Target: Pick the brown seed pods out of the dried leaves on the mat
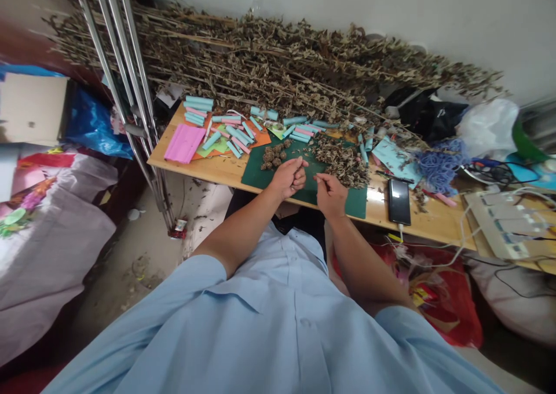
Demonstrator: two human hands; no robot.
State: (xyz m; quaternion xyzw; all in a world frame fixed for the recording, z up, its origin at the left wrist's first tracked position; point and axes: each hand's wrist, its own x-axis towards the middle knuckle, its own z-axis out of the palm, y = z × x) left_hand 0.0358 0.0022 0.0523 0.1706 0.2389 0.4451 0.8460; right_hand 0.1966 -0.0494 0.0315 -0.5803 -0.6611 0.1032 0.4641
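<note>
Over the dark green mat (256,174), my left hand (290,178) is closed, with thumb and fingers curled together; what it holds, if anything, is hidden. My right hand (330,194) is just to its right, thumb and forefinger pinched, and anything between them is too small to make out. A small gap separates the hands. Several brown crumpled balls (274,155) lie on the mat beyond my left hand. Beyond my right hand is a heap of dried leaves (343,161).
Rolled blue and pink papers (238,134) cover the left of the wooden table (234,175). Long dried stalks (278,64) run along the wall. A phone (398,201), blue yarn (442,165) and a power strip (499,223) are right. Metal crutches (125,81) stand left.
</note>
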